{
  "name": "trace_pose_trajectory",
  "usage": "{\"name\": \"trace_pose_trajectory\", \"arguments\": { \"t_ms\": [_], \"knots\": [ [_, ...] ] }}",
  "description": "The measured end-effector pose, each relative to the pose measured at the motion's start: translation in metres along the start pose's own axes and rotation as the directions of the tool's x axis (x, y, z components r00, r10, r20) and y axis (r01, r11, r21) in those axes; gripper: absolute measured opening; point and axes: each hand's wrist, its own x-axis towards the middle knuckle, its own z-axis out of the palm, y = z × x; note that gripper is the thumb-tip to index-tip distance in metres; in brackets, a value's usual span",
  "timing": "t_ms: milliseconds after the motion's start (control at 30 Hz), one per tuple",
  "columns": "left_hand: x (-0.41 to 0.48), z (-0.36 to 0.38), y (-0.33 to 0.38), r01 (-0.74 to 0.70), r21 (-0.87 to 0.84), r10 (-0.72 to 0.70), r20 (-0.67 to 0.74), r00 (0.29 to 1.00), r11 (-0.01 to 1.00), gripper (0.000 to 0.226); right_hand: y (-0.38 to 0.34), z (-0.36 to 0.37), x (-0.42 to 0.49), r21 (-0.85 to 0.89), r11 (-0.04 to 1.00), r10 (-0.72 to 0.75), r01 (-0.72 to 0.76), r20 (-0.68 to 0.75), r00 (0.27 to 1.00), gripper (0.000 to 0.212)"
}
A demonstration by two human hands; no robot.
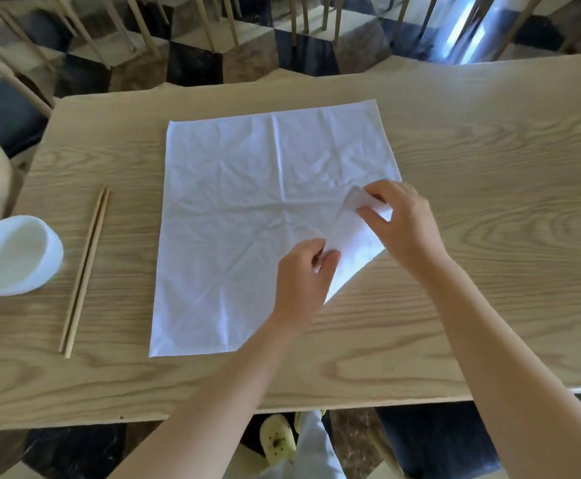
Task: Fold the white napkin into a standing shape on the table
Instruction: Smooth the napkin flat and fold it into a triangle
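At far left, a round white ceramic bowl [14,255] sits near the edge of a pale wood-grain table [489,150], w/ a pair of light wooden chopsticks [85,271] lying side by side just to its right. Centre: a creased square white cloth napkin [247,202] lies spread flat on the tabletop, its near-right corner turned up and folded inward over the rest. The person's left hand [303,281] pinches the lower part of that folded flap, thumb and fingers closed on the cloth. The right hand [403,226] grips the flap's upper tip, fingers clamped on the fabric. Both forearms are bare. Chair legs & a checkered floor show beyond the table.
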Motion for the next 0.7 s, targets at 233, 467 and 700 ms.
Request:
{"name": "trace_pose_trajectory", "arguments": {
  "t_ms": [233, 467, 700],
  "knots": [
    [0.061, -0.056, -0.020, 0.186, -0.081, -0.197, -0.150, 0.969, 0.979, 0.010, -0.034, 0.058, 0.088, 0.152, 0.980, -0.135, 0.126, 0.051, 0.989, 0.010],
    [0.118, -0.108, -0.050, 0.205, -0.093, -0.225, -0.330, 0.917, 0.974, 0.015, -0.079, 0.123, 0.166, 0.209, 0.949, -0.269, 0.235, 0.155, 0.950, 0.012],
    [0.162, -0.140, -0.074, 0.247, -0.139, -0.282, -0.415, 0.865, 0.959, 0.014, -0.116, 0.166, 0.222, 0.204, 0.954, -0.261, 0.219, 0.208, 0.943, 0.015]
  ]
}}
